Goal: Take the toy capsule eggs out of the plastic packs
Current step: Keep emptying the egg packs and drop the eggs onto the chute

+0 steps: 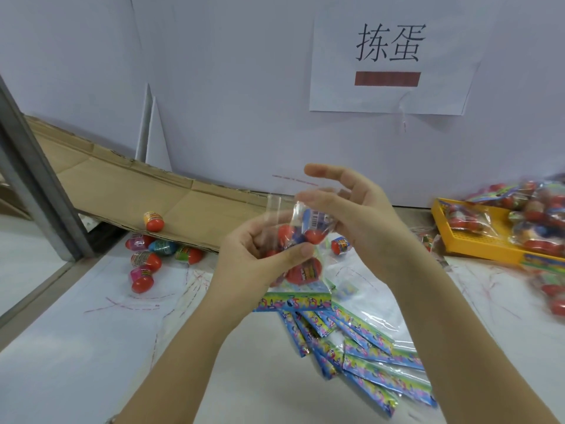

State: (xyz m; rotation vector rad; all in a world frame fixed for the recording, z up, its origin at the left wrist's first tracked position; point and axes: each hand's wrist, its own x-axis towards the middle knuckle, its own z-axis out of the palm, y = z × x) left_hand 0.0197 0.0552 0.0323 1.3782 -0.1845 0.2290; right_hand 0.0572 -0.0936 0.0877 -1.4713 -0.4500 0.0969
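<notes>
Head view, progress: about midway by my judgement; several packs are already emptied, and many are not yet opened.
Head view, done: loose eggs [146, 258] lie in a group at the far left of the worktop [91, 347], one more egg [153, 221] sits on the cardboard [122, 185], and another egg [340, 245] lies just behind the right hand.
Head view, empty packs [367, 347]: a flat pile in the near centre, with nothing inside them.
Head view, held pack [305, 221]: it is above the centre of the worktop and has red eggs [287, 232] inside; its printed header seems to hang downward, but the plastic is blurred.
Left hand [263, 252]: the grip is closed around the middle of the held pack, with the thumb across the front.
Right hand [351, 215]: the grip is wide, with fingers spread at the upper end of the held pack and holding nothing.
Yellow tray [477, 240]: at the far right, with full packs [535, 215] heaped in it and over its edge.
Left to do: empty the held pack, then the full packs.
</notes>
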